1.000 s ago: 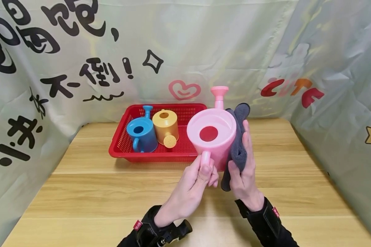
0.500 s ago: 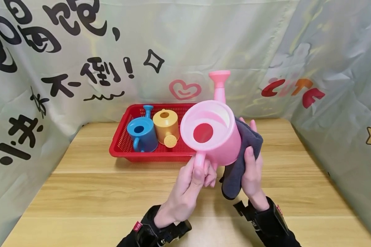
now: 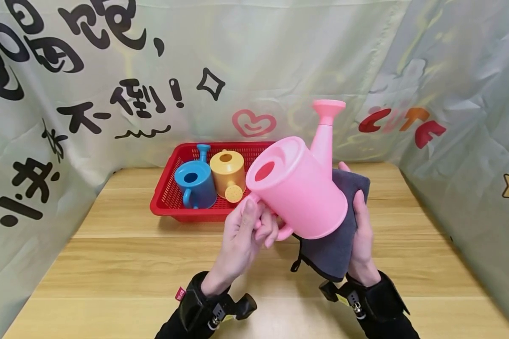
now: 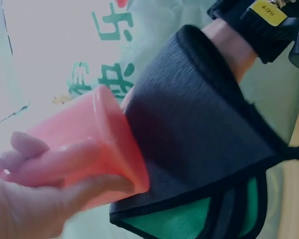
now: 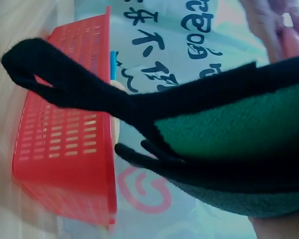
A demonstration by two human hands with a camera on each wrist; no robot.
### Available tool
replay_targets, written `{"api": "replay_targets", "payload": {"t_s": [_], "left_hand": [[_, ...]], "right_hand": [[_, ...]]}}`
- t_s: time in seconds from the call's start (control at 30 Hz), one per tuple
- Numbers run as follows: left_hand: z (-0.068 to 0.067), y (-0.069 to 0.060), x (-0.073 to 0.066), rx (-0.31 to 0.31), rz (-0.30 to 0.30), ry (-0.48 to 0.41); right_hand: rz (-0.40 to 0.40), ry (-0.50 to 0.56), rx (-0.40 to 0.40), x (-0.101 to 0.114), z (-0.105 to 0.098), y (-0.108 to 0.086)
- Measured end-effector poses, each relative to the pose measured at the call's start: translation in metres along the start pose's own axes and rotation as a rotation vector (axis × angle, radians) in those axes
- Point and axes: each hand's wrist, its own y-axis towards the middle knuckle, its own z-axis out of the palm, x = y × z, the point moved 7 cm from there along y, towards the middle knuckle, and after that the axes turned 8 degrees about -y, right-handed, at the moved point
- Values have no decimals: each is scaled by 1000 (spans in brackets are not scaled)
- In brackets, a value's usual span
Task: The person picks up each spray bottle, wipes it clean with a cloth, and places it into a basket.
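My left hand (image 3: 242, 238) grips the handle of a pink toy watering can (image 3: 301, 193), held above the table. The can is tilted, its base toward the right and its spout with the rose pointing up. My right hand (image 3: 362, 235) holds a folded dark grey cloth (image 3: 328, 256), thumb along its near side and most fingers hidden behind it. The cloth lies against the can's base end. In the left wrist view the cloth (image 4: 189, 134) shows black edging and a green underside beside the can (image 4: 117, 144). A black loop (image 5: 55, 74) hangs from the cloth in the right wrist view.
Behind the can, a red plastic basket (image 3: 212, 216) stands on the wooden table (image 3: 131, 263). Inside it are a blue watering can (image 3: 197, 188) and a yellow watering can (image 3: 226, 169). A printed fabric backdrop (image 3: 314, 56) surrounds the table's back and sides.
The pink can has tipped over toward the right, its side now facing the camera and its rose farther right. The right hand and cloth have shifted right, the cloth spread wider against the can.
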Motion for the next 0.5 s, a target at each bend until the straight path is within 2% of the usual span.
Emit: {"api": "replay_targets", "payload": {"t_s": [0.13,0.23,0.37,0.5], "left_hand": [[-20,-2,6,-198,-145,95],[-30,-3,12,-297,-221,134],[-31,-5,17,-328,-226,121],[-27,-6,21,-300,-243,129]], "right_hand": [[-15,180,150,3,8,-1],[15,376,241,2,13,-4],[54,604,314,2,17,-6],[-31,679,360,4,16,-4]]}}
